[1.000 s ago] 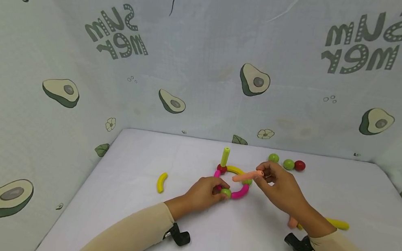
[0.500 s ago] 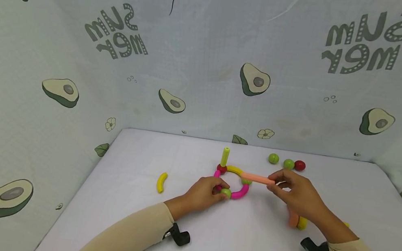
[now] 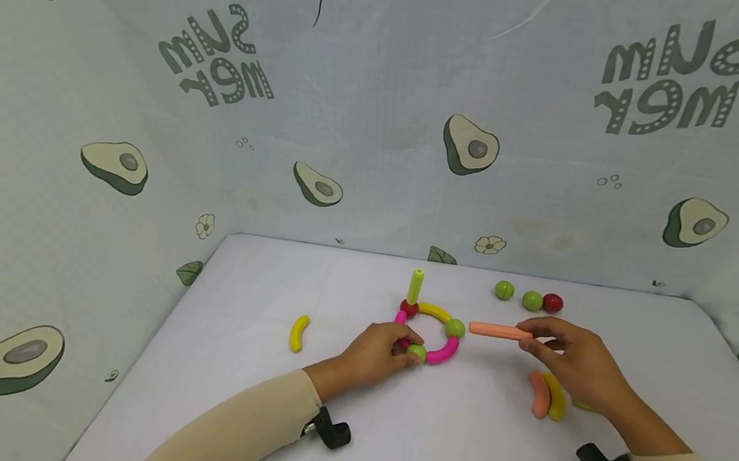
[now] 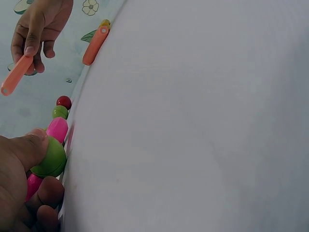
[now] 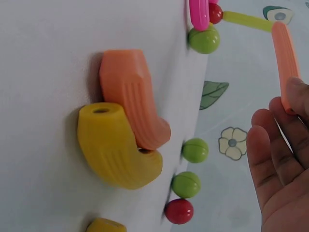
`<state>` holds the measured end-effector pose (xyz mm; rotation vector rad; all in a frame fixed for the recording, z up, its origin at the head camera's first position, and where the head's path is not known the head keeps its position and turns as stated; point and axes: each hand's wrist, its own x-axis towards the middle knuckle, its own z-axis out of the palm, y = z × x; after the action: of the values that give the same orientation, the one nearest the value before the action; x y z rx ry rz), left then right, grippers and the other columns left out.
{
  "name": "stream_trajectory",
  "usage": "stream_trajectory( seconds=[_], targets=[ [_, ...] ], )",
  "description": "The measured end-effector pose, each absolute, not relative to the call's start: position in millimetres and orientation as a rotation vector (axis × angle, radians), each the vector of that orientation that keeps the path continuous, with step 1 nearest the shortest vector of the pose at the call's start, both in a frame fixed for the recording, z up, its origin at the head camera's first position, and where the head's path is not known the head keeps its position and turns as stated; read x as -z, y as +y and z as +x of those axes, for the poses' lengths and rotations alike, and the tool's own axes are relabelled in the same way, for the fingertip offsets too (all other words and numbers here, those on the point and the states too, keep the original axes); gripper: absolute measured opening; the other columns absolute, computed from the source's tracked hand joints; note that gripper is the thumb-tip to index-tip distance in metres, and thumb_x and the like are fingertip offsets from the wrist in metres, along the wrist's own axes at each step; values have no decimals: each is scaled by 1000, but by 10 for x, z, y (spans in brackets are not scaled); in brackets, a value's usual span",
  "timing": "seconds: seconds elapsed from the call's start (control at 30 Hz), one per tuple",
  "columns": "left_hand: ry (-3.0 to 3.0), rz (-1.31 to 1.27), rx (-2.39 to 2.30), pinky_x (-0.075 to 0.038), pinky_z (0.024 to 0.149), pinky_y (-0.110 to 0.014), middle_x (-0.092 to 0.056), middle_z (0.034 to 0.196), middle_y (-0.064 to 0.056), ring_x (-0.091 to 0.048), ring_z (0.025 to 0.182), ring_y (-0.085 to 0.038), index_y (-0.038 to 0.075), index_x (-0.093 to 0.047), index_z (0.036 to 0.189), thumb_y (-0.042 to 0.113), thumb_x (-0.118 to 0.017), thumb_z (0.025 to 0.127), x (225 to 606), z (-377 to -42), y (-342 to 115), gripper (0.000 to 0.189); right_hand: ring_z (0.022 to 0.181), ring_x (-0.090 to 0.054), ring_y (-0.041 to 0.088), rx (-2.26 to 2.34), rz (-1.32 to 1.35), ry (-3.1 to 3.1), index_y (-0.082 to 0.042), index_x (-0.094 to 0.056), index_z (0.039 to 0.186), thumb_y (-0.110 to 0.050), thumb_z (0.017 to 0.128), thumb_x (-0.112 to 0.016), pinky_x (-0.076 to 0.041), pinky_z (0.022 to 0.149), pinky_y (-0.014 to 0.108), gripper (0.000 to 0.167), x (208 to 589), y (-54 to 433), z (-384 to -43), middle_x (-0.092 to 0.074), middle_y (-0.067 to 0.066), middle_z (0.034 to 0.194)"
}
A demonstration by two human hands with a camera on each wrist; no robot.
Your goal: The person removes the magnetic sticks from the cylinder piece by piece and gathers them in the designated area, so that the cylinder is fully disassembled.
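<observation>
My left hand pinches a green ball at the near corner of a ring of toy pieces lying on the table. Curved magenta rods, a yellow curved rod, another green ball and a red ball make up the rest of the ring. A lime rod stands upright on the red ball. Between thumb and fingertips, my right hand holds a straight orange rod level in the air, its free end just right of the ring's right green ball. My left fingers partly hide the ring.
Below my right hand lie a curved orange piece and a curved yellow piece, side by side. Loose green balls and a red ball sit toward the back. One yellow curved piece lies left. A printed cloth hangs behind the table.
My right hand has drawn the orange rod rightward, off the ring, and turned it from slanted to level. The curved pieces below came into fuller view. My left hand stays on the green ball.
</observation>
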<state>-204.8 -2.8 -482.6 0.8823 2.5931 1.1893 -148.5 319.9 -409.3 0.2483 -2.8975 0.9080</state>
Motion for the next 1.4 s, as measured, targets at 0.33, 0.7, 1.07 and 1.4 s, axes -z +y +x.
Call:
stream_trajectory(
  seconds=[0.33, 0.7, 1.07, 1.4],
  targets=[
    [2579, 869, -1207, -50, 69, -18, -62, 87, 13, -53, 74, 0, 13, -75, 116, 19, -80, 91, 4806, -2048, -40, 26, 97, -65, 37, -857, 188, -2935, -8, -70, 123, -30, 96, -74, -54, 74, 43, 35, 4144, 3405, -1463, -70, 15, 113],
    [2577, 877, -1205, -50, 70, -17, -63, 87, 13, -54, 74, 0, 12, -74, 116, 18, -80, 91, 4799, -2047, -40, 26, 95, -63, 34, -824, 164, -2899, -4, -70, 119, -22, 94, -76, -47, 69, 14, 31, 4261, 3676, -1428, -70, 15, 107],
    [2602, 894, -1191, -50, 68, -17, -62, 85, 13, -52, 72, 0, 13, -75, 115, 19, -81, 91, 4814, -2048, -34, 25, 95, -62, 35, -810, 131, -2951, -4, -70, 122, -24, 96, -74, -48, 65, 18, 32, 4314, 3917, -1358, -70, 17, 110],
    [2607, 896, -1192, -50, 67, -17, -62, 85, 13, -51, 72, 0, 13, -75, 115, 18, -81, 91, 4817, -2045, -34, 25, 99, -59, 38, -803, 35, -3015, 1, -67, 126, -25, 97, -73, -45, 65, 14, 39, 4333, 4119, -1305, -67, 24, 115]
  ],
)
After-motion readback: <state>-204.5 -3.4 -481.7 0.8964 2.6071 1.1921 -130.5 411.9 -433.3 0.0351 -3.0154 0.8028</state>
